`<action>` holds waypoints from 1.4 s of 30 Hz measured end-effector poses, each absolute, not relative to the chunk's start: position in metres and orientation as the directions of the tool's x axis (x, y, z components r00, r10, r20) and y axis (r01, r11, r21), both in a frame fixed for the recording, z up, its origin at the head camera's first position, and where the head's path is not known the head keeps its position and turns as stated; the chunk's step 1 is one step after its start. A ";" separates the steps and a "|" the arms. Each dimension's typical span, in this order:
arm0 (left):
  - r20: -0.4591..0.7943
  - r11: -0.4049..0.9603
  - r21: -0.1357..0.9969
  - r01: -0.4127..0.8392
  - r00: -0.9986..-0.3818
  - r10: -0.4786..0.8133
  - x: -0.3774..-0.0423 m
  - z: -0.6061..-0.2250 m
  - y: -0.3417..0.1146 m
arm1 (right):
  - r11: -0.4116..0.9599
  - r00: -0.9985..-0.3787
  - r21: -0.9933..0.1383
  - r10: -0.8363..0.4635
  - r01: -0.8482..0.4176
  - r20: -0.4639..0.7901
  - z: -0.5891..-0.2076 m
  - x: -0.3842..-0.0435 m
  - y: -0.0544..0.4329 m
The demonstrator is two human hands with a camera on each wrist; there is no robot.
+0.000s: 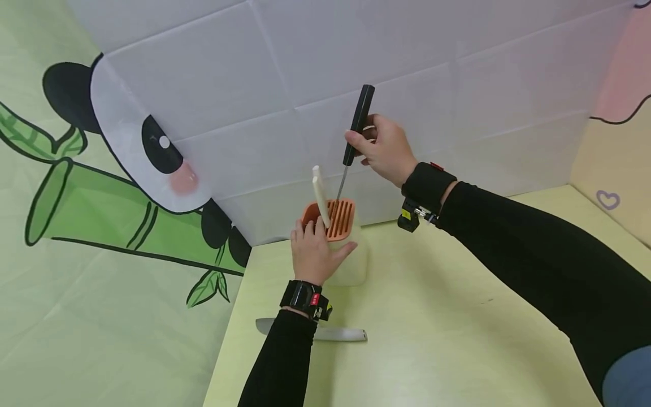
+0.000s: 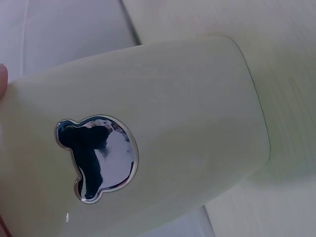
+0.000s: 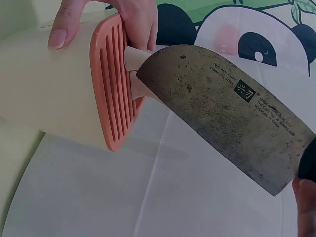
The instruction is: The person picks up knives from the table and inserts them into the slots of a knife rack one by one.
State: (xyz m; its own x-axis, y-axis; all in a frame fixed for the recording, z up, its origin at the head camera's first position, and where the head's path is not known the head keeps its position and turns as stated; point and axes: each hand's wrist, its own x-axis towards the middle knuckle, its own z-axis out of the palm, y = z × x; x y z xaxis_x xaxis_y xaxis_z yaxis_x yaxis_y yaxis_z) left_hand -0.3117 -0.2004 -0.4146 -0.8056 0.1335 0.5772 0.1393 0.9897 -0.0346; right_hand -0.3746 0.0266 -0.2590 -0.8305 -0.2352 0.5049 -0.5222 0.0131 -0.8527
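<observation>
My right hand (image 1: 389,148) grips the black handle of a kitchen knife (image 1: 362,110) above a cream knife block (image 1: 353,268). In the right wrist view the knife's broad, spotted steel blade is fully out, its tip close to the block's orange slotted top (image 3: 106,94). My left hand (image 1: 311,251) holds the block near its rim, thumb on the near side and fingers round the other. Two white handles (image 1: 320,195) stick up from the top beside the slots. A shiny bear-head badge (image 2: 106,158) sits on the block's face in the left wrist view.
A knife with a pale handle (image 1: 343,334) lies on the light yellow table (image 1: 432,328), partly hidden under my left forearm. Behind the block rises a white cloth backdrop (image 1: 244,85) printed with a panda and bamboo, meeting the table's back edge.
</observation>
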 end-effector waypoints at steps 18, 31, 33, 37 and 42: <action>0.583 0.991 -0.034 0.130 -0.803 0.125 -0.312 -0.415 -0.199 | 0.161 -0.839 -0.843 -0.304 -0.513 0.452 -0.261 -0.382 0.001; 0.577 0.994 -0.032 0.104 -0.810 0.104 -0.318 -0.417 -0.197 | 0.179 -0.836 -0.843 -0.341 -0.507 0.431 -0.274 -0.389 -0.010; 0.572 0.995 -0.032 0.099 -0.814 0.099 -0.319 -0.417 -0.195 | 0.180 -0.836 -0.844 -0.345 -0.505 0.427 -0.279 -0.392 -0.011; 0.573 0.995 -0.029 0.093 -0.814 0.093 -0.321 -0.417 -0.193 | 0.195 -0.833 -0.837 -0.350 -0.512 0.428 -0.289 -0.398 -0.014; 0.589 0.996 -0.023 0.092 -0.803 0.087 -0.323 -0.418 -0.189 | 0.223 -0.832 -0.826 -0.354 -0.518 0.426 -0.299 -0.403 -0.018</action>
